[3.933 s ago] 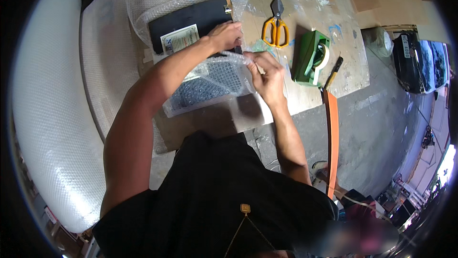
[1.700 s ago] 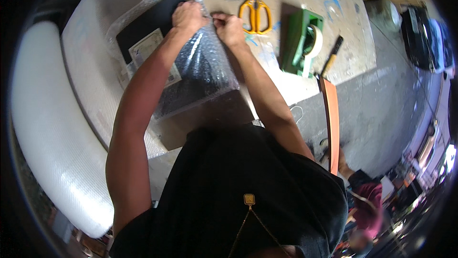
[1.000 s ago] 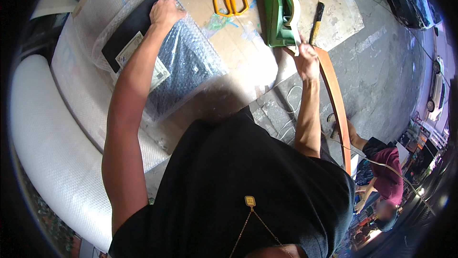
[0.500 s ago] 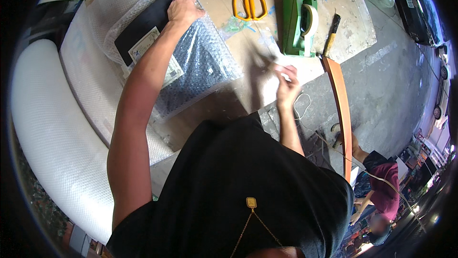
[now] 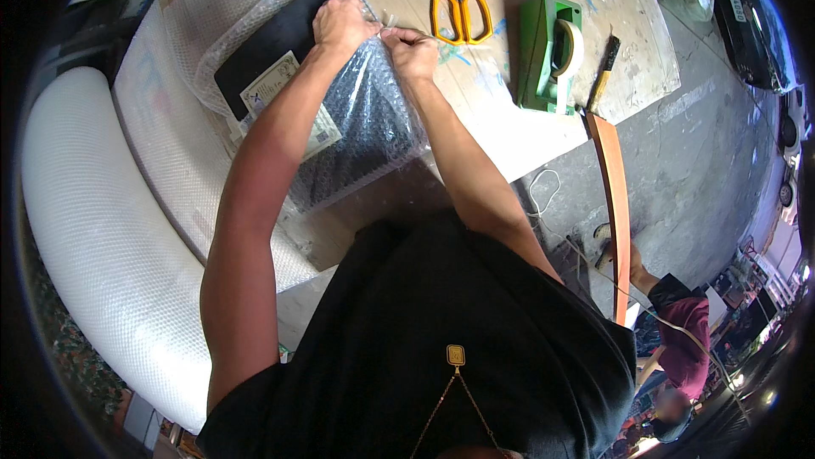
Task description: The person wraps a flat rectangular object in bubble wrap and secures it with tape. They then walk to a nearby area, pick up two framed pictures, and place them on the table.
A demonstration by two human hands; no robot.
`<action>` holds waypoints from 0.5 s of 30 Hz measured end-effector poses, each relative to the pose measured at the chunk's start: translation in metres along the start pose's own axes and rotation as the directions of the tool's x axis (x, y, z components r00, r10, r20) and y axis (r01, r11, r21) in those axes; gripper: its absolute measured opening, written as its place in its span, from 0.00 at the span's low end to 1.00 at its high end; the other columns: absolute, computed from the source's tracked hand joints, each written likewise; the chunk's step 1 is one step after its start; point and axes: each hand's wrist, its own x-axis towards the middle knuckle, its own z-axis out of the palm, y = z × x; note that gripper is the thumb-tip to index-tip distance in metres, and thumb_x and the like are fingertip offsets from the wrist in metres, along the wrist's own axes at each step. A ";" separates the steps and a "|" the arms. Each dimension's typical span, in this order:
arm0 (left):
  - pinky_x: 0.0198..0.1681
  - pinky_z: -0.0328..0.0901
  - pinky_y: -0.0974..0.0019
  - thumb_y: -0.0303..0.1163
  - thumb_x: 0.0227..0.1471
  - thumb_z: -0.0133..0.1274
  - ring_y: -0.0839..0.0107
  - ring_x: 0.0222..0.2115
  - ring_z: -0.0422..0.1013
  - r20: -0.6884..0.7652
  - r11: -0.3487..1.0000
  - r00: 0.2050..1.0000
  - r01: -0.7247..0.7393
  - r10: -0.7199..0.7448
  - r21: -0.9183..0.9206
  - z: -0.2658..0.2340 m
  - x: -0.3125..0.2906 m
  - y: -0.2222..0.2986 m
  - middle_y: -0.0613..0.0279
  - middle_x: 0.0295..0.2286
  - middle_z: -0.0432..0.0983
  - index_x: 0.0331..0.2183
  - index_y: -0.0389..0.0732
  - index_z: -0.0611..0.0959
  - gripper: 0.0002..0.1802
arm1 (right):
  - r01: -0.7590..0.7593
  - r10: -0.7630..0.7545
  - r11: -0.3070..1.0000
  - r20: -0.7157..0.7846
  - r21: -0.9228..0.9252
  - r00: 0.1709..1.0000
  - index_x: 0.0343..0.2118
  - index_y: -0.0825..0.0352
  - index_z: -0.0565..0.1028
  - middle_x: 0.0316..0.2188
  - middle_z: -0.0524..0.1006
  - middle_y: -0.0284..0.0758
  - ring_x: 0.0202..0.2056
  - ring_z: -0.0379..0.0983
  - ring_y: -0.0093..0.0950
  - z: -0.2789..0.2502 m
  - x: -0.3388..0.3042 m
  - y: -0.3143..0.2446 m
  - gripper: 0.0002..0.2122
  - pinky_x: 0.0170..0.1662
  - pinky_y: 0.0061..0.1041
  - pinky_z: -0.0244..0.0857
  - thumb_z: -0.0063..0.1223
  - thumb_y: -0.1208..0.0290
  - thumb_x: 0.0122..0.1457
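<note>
A flat black panel (image 5: 255,55) with a printed paper label (image 5: 270,84) lies partly covered by clear bubble wrap (image 5: 373,111). My left hand (image 5: 341,26) is closed at the panel's far right corner, its curled fingers gripping the wrap's edge there. Right beside it, my right hand (image 5: 413,55) pinches a short strip of tape (image 5: 388,26) between thumb and forefinger, against the edge of the wrap. The fingertips hide how much of the strip touches the wrap.
Orange-handled scissors (image 5: 460,16), a green tape dispenser (image 5: 535,51) with a roll, and a dark-handled tool (image 5: 604,75) lie on the worktable (image 5: 501,140). An orange-brown strip (image 5: 613,213) extends off its right edge. A big bubble-wrap roll (image 5: 102,238) stands left. Another person (image 5: 683,332) is at lower right.
My right hand has moved left and away from me, from beside the tape dispenser to my left hand, bringing the strip of tape. My left hand stays at the panel's corner.
</note>
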 end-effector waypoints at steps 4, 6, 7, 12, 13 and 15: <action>0.36 0.70 0.55 0.49 0.34 0.67 0.52 0.32 0.76 -0.019 0.998 0.999 -0.052 0.051 -0.031 0.000 0.000 -0.004 0.49 0.29 0.79 0.31 0.39 0.84 0.25 | 0.016 -0.017 0.975 -0.004 -0.221 1.000 0.27 0.56 0.84 0.23 0.80 0.41 0.28 0.78 0.34 -0.007 -0.003 -0.016 0.07 0.38 0.30 0.70 0.65 0.64 0.42; 0.40 0.69 0.55 0.47 0.35 0.66 0.54 0.36 0.75 0.018 0.999 0.999 -0.038 0.039 -0.011 -0.001 -0.002 -0.002 0.49 0.32 0.79 0.32 0.40 0.84 0.24 | 0.014 -0.021 0.955 -0.019 -0.297 1.000 0.27 0.55 0.84 0.24 0.80 0.42 0.29 0.78 0.36 -0.008 -0.003 -0.019 0.08 0.38 0.31 0.70 0.65 0.62 0.42; 0.42 0.68 0.55 0.46 0.36 0.66 0.55 0.38 0.75 0.033 1.000 0.999 -0.029 0.029 -0.001 -0.003 -0.003 0.001 0.50 0.33 0.79 0.33 0.40 0.84 0.23 | 0.025 -0.036 0.945 -0.026 -0.325 0.999 0.27 0.55 0.84 0.23 0.80 0.41 0.28 0.78 0.35 -0.007 -0.002 -0.019 0.09 0.37 0.30 0.70 0.65 0.62 0.41; 0.63 0.45 0.54 0.38 0.42 0.60 0.63 0.53 0.63 0.055 0.834 0.873 -0.479 0.484 0.274 -0.015 0.000 0.013 0.56 0.42 0.76 0.42 0.45 0.81 0.22 | 0.028 -0.036 0.936 -0.015 -0.352 0.999 0.27 0.56 0.84 0.23 0.80 0.42 0.29 0.78 0.37 -0.007 0.003 -0.018 0.09 0.38 0.32 0.70 0.62 0.62 0.41; 0.64 0.44 0.55 0.38 0.42 0.60 0.63 0.53 0.63 0.144 0.785 0.819 -0.573 0.555 0.236 -0.010 0.009 0.004 0.56 0.42 0.76 0.41 0.45 0.81 0.21 | 0.032 -0.030 0.933 0.011 -0.358 0.999 0.27 0.56 0.84 0.23 0.80 0.42 0.29 0.78 0.37 -0.009 0.001 -0.022 0.09 0.38 0.32 0.70 0.62 0.62 0.41; 0.66 0.39 0.56 0.41 0.43 0.57 0.64 0.52 0.66 0.332 0.731 0.733 -0.664 0.594 0.158 -0.009 0.024 -0.004 0.57 0.42 0.77 0.39 0.43 0.82 0.20 | 0.035 -0.017 0.929 0.052 -0.368 0.999 0.27 0.56 0.84 0.23 0.80 0.42 0.29 0.78 0.37 -0.014 -0.002 -0.033 0.09 0.38 0.32 0.70 0.62 0.62 0.41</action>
